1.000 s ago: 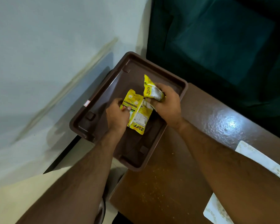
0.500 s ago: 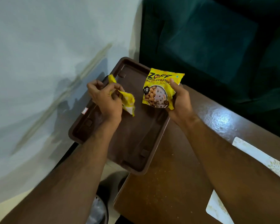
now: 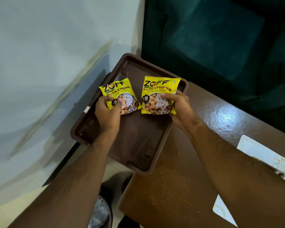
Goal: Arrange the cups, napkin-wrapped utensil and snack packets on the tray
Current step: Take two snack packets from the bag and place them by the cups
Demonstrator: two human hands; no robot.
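Head view: left hand (image 3: 108, 116) now grips its packet (image 3: 120, 96) unfolded (face-up); right hand (image 3: 179, 109) keeps its own (image 3: 160, 94).

Left hand (image 3: 107, 115) covers the bottom-left corner of the left yellow soya chunks packet (image 3: 120, 94), so its price badge is half hidden. White patterned paper (image 3: 268, 159) on the brown wooden table (image 3: 179, 195) runs off the right edge. Small print on both packets is unreadable.

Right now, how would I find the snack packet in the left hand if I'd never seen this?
Find the dark brown plastic tray jutting off the corner of the glossy brown table. Two yellow soya chunk packets are held above it. Yours is the left yellow packet, in the left hand: more tilted, partly covered by the thumb, nearer the white wall than the right yellow packet.
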